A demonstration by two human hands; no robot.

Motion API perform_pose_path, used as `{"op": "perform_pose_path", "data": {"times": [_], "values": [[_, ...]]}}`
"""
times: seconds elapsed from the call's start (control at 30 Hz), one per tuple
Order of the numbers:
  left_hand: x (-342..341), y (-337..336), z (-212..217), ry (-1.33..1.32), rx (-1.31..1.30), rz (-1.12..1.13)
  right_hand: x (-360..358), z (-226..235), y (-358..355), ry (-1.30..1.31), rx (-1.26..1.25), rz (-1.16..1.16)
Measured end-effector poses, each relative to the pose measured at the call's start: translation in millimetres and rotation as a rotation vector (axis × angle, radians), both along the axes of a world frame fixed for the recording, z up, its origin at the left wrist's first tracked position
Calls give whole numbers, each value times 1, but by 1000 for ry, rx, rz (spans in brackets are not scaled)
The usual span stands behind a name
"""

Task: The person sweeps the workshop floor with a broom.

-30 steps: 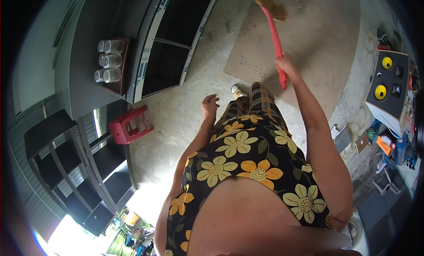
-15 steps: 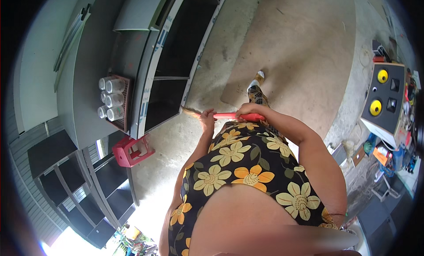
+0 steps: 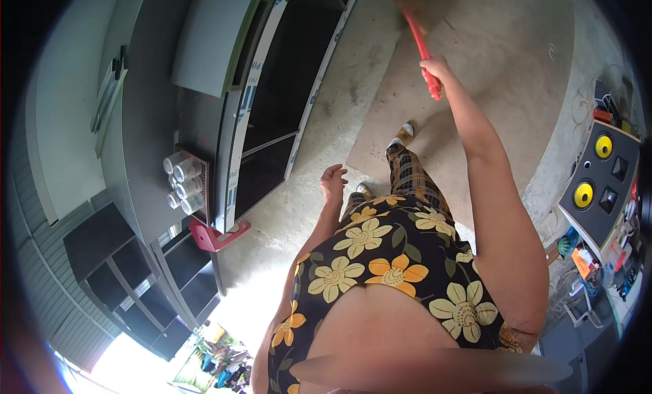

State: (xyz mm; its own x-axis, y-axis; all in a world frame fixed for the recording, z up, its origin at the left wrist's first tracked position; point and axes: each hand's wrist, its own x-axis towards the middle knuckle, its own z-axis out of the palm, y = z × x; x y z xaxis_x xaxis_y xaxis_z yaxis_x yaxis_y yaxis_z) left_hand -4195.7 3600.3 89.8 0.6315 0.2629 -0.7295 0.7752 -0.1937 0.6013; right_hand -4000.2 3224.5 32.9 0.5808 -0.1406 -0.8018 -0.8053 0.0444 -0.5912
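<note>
My right hand (image 3: 435, 68) is wrapped round the red handle of a broom (image 3: 418, 38), close to the end of the handle. That arm reaches far forward, and the broom slants away ahead of me. Its tan bristle end lies over the floor at the top of the view and is blurred. Nothing is in my left hand (image 3: 333, 182); it hangs in the air by my left side, fingers loosely bent and apart, between my body and the dark cabinet (image 3: 261, 170).
On the left, the cabinet carries a rack of upturned glasses (image 3: 187, 183). A pink plastic stool (image 3: 214, 238) stands by its near end. A brown sheet (image 3: 489, 88) covers part of the concrete floor. To the right are a speaker (image 3: 598, 180) with yellow cones and assorted clutter.
My left hand has let go of the broom and come away from it. My right hand has swung the broom forward, from across my front to far ahead.
</note>
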Motion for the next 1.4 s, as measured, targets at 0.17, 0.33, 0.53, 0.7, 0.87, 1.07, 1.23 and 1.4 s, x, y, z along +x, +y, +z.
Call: {"op": "perform_pose_path", "data": {"times": [0.17, 0.33, 0.53, 0.7, 0.87, 1.07, 1.23, 1.4], "values": [[34, -27, -10, -6, 11, -67, -40, 19, -3, -295, -178, -77], [71, -55, -16, -15, -2, -176, -120, 84, -17, 3, 265, 40], [114, -82, -14, -65, -75, -245, -142, 80, -42, 249, 603, -155], [136, -96, -8, -54, -99, -330, -114, 35, -89, 61, 250, -204], [171, -111, -15, 8, -63, -442, -129, 26, -67, -165, -202, -448], [261, -145, -42, -74, -146, -677, -224, 54, -10, 84, -474, -738], [318, -190, -40, -50, -156, -827, -267, 58, 81, 223, -221, -1382], [343, -199, -50, -18, -161, -930, -290, 31, 121, 187, 114, -1706]]}}
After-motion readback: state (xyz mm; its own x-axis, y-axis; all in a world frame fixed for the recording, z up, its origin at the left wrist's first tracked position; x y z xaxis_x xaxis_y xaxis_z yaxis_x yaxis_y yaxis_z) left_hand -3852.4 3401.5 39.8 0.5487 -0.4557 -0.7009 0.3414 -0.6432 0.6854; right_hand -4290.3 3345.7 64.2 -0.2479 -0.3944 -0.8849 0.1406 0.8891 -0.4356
